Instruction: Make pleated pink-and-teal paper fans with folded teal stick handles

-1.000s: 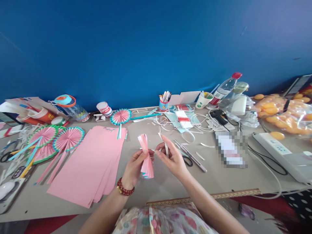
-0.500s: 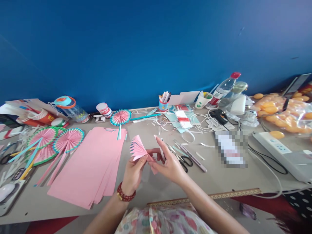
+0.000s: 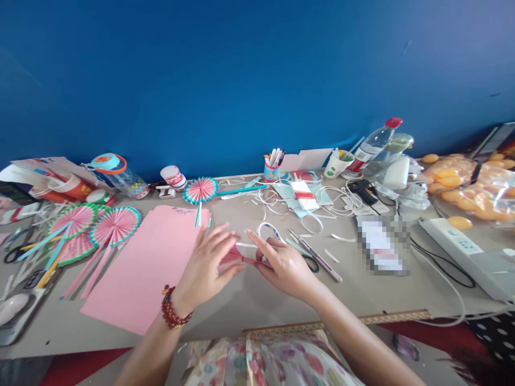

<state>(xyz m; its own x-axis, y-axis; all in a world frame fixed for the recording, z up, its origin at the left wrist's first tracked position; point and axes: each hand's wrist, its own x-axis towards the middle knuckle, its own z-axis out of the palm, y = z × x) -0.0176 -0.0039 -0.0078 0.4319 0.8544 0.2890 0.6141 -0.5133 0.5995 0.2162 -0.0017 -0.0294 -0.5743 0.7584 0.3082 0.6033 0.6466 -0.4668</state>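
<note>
While the right fingers (image 3: 261, 247) pinch the pleated paper (image 3: 230, 256), the left fingers (image 3: 218, 240) spread beside it: folding looks done, no full round yet!

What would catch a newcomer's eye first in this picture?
Probably the blue wall, which fills much of the upper view. Next, at centre, the left hand and right hand with pleated pink paper between them. Then the bright pink sheets left of the hands, round pink fans farther left, and a clear bag of orange pieces at far right.
</note>
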